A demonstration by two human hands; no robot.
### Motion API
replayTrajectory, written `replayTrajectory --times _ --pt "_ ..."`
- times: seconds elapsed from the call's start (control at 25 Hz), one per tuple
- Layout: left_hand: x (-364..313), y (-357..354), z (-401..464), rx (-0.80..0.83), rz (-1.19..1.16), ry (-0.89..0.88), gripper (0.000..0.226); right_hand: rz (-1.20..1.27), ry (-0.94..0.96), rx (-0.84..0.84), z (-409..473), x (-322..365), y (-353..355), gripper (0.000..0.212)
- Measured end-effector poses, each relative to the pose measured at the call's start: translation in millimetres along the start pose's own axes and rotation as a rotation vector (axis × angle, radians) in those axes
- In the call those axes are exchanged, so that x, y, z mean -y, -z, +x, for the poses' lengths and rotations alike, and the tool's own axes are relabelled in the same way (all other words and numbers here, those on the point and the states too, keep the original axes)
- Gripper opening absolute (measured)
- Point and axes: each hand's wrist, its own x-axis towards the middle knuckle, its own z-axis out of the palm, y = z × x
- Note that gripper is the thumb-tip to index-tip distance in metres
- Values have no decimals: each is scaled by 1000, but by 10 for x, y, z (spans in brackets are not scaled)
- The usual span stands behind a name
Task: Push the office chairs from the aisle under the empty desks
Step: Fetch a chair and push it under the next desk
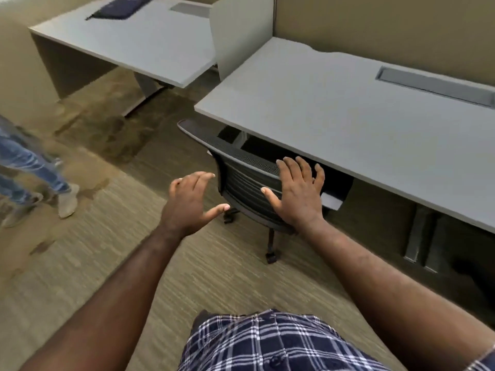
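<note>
- Resting flat on the top edge of a black mesh-backed office chair (249,170), the right hand (296,192) has its fingers spread and straight, an open grip.
- At nine o'clock of that hand, the left hand (191,200) hangs in the air, fingers loose and open, holding nothing.
- That chair sits partly tucked under the near grey rectangular desk (361,121), its wheels on the carpet.
- At eleven o'clock stands a second grey desk (128,41) carrying a dark blue pouch (120,6).
</note>
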Motion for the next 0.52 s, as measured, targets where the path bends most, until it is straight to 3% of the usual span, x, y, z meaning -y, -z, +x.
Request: replayTrajectory --times 0.12,0.28,0.52 --pt "189 -46 590 -43 19 -113 83 -43 -37 31 242 -5 -65 73" --pt "517 -143 1267 54 60 -202 88 -94 -137 198 535 190 -210 76" --pt "991 -286 2125 451 94 -448 105 -140 -265 228 742 269 -334 93"
